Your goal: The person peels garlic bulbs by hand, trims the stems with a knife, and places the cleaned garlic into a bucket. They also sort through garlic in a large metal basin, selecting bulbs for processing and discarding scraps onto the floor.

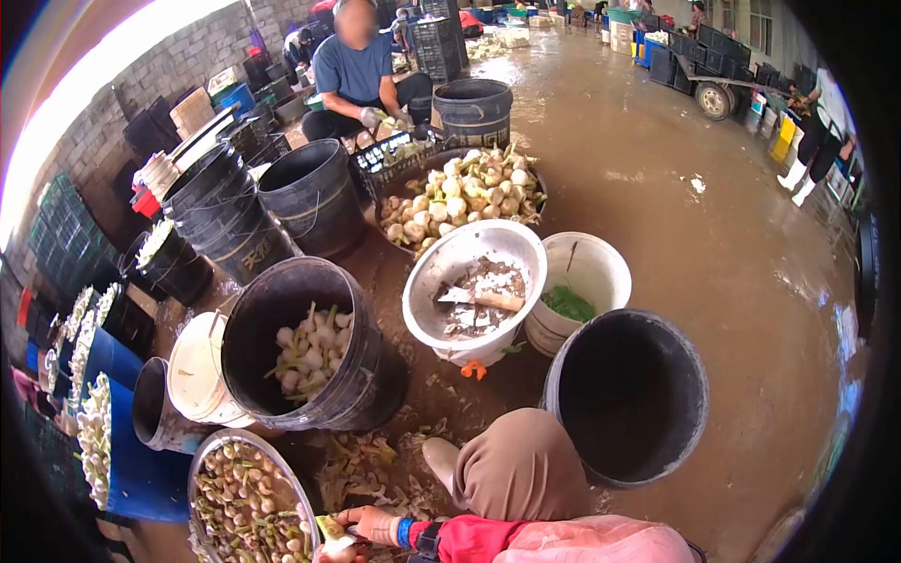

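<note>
- Red sleeve [474, 540] and blue wristband [404, 532] lead to the person's right hand [374, 524], low in the view; its fingers are closed around a stalked garlic bulb [330, 531], pinching it just beside the rim of a round metal pan [239, 434].
- The left hand [340, 555] barely shows at the bottom edge, close under that bulb; I cannot tell how its fingers are set.
- The pan holds many small garlic bulbs, some with green stalks; pale peelings [366, 472] litter the wet floor beside it, near a light boot [439, 460] and a brown-clad knee [521, 462].
- Beyond the pan stands a black bucket [375, 380] with whiter garlic inside; a cream bucket [197, 361] is next to it.
- Ahead, a white basin [514, 251] holds a wooden-handled knife [496, 300] lying on dark and pale scraps; beside it, a white bucket [612, 272] contains something leafy green; a wide black tub [699, 380] stands nearer the knee.
- Farther off, a large heap of garlic [460, 199] fills a round tub; behind it a co-worker in a blue shirt [352, 70] sits with gloved hands [385, 119] over a black crate [380, 159].
</note>
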A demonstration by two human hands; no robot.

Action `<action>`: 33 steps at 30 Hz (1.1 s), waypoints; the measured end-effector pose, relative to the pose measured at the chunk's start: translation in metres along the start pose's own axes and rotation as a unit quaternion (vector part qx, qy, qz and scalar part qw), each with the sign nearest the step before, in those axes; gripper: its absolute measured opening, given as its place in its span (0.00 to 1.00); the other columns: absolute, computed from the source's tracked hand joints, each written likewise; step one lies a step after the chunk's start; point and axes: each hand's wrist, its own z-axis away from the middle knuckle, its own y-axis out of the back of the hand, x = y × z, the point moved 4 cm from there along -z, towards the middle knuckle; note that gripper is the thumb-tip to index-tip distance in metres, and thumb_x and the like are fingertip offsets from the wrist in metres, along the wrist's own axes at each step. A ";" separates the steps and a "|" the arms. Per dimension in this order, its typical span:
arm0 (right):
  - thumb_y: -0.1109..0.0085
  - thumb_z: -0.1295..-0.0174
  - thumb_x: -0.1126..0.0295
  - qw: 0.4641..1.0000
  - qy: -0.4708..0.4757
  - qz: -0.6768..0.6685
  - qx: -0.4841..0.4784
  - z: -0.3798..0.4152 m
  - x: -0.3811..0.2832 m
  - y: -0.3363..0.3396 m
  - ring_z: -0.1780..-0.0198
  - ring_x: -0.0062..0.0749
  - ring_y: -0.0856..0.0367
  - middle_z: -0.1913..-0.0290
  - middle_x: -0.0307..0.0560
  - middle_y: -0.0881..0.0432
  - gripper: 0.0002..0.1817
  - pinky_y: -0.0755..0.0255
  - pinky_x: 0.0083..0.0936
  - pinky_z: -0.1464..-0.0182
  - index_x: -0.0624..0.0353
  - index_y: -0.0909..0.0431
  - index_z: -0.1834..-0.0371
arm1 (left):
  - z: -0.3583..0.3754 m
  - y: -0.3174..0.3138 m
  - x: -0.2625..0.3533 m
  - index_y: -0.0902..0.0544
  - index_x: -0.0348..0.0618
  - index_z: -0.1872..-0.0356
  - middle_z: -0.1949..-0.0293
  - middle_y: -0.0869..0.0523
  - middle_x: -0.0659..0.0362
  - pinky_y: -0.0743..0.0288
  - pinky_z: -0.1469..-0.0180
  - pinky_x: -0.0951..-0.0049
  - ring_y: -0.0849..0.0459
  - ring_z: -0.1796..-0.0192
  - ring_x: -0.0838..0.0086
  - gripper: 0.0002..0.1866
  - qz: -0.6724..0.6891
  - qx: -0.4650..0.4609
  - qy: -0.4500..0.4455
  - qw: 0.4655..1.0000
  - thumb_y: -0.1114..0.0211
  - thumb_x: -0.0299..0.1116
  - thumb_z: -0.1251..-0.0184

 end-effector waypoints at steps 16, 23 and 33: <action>0.49 0.54 0.87 0.954 0.219 0.177 0.104 0.036 -0.018 -0.026 0.59 0.29 0.21 0.58 0.41 0.19 0.22 0.25 0.27 0.58 0.58 0.23 0.53 | -0.029 0.021 -0.033 0.23 0.50 0.55 0.67 0.18 0.58 0.25 0.65 0.67 0.19 0.63 0.67 0.26 0.329 0.121 0.134 0.927 0.53 0.60 0.37; 0.54 0.51 0.85 0.826 0.180 0.480 0.233 0.039 -0.016 -0.007 0.60 0.23 0.23 0.61 0.41 0.19 0.18 0.29 0.21 0.56 0.60 0.22 0.58 | -0.022 0.010 -0.040 0.47 0.39 0.37 0.53 0.30 0.58 0.30 0.57 0.75 0.27 0.57 0.75 0.38 0.061 0.222 -0.079 0.970 0.34 0.34 0.44; 0.49 0.49 0.80 0.825 0.175 0.440 0.308 0.036 -0.035 0.021 0.63 0.19 0.24 0.67 0.41 0.18 0.12 0.31 0.20 0.61 0.61 0.22 0.61 | -0.035 0.021 -0.049 0.22 0.39 0.69 0.63 0.22 0.57 0.28 0.52 0.66 0.23 0.59 0.69 0.16 0.351 0.073 0.022 0.933 0.38 0.44 0.41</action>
